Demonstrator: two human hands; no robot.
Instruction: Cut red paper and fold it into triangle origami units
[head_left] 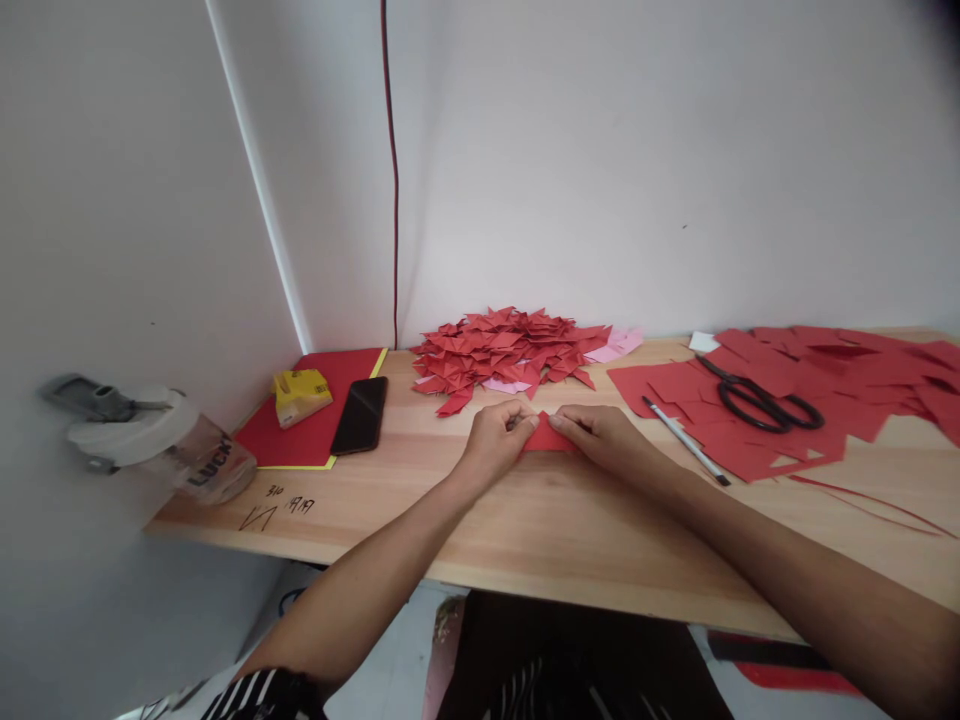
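Both my hands rest on the wooden table (525, 530) near its middle, pinching one small piece of red paper (546, 438) between them. My left hand (496, 437) grips the paper's left end with curled fingers. My right hand (604, 433) presses and holds its right end. Just beyond the hands lies a heap of several folded red paper pieces (506, 357), with a few pink ones at its edge.
Cut red paper sheets (810, 395) cover the table's right side, with black scissors (761, 398) and a pen (686, 441) on them. At left lie a black phone (361, 414), a yellow packet (301, 393) on a red sheet, and a clamp with a jar (150, 440) at the edge.
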